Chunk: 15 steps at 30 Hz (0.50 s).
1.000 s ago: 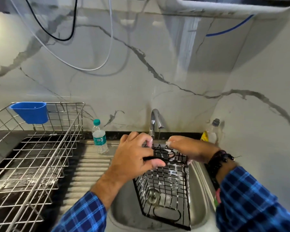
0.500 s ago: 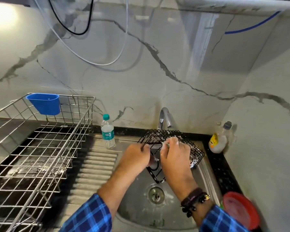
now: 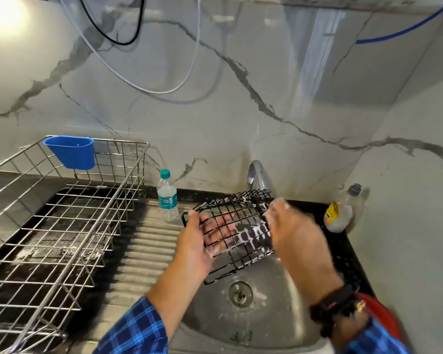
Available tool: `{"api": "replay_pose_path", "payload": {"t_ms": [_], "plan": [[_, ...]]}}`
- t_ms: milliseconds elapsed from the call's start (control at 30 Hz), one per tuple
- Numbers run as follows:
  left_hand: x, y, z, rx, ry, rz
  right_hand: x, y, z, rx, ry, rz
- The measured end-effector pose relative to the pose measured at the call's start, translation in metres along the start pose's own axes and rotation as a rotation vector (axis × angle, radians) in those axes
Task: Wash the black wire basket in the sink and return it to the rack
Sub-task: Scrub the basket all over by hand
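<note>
The black wire basket [image 3: 237, 226], streaked with white soap foam, is held tilted above the steel sink [image 3: 264, 318], just below the tap [image 3: 256, 175]. My left hand [image 3: 195, 246] grips its left end, thumb over the rim and fingers showing through the wires from beneath. My right hand [image 3: 289, 231], blurred and foamy, lies against the basket's right end; I cannot make out its fingers or whether it holds a scrubber. The steel wire dish rack [image 3: 62, 226] stands on the counter to the left.
A blue plastic cup [image 3: 71, 152] hangs on the rack's back rim. A water bottle [image 3: 167, 196] stands on the ribbed drainboard [image 3: 143, 251]. A dish soap bottle [image 3: 342, 209] sits in the right corner. A red lid [image 3: 386, 318] lies at the sink's right edge.
The basket was lifted out of the sink bowl and turned over to lie sideways. My left hand moved to its left end, my right hand to its right end.
</note>
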<state>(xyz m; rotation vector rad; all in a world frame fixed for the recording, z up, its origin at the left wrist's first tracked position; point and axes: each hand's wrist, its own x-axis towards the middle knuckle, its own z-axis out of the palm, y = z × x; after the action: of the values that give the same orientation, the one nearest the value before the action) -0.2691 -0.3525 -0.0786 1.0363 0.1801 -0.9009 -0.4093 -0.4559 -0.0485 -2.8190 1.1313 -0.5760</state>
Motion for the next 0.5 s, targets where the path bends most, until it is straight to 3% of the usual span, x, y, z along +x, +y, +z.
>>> {"api": "replay_pose_path", "payload": {"t_ms": [67, 133, 200, 300, 433, 500], "plan": [[-0.001, 0.001, -0.01, 0.016, 0.015, -0.033, 0.021, 0.024, 0.003, 0.083, 0.031, 0.06], [-0.002, 0.001, -0.018, 0.026, 0.019, -0.063, 0.028, 0.029, 0.013, 0.226, -0.066, 0.078], [-0.003, -0.002, -0.024, 0.044, 0.005, -0.097, 0.019, 0.02, 0.03, 0.252, -0.165, 0.035], [0.002, -0.008, -0.03, 0.056, 0.032, -0.134, 0.0, -0.004, 0.047, 0.231, -0.181, -0.026], [0.002, -0.014, -0.034, 0.052, 0.088, -0.104, -0.024, -0.056, 0.035, 0.364, -0.061, -0.284], [0.001, -0.013, -0.036, 0.038, 0.083, -0.108, -0.028, -0.054, 0.023, 0.291, -0.104, -0.365]]}}
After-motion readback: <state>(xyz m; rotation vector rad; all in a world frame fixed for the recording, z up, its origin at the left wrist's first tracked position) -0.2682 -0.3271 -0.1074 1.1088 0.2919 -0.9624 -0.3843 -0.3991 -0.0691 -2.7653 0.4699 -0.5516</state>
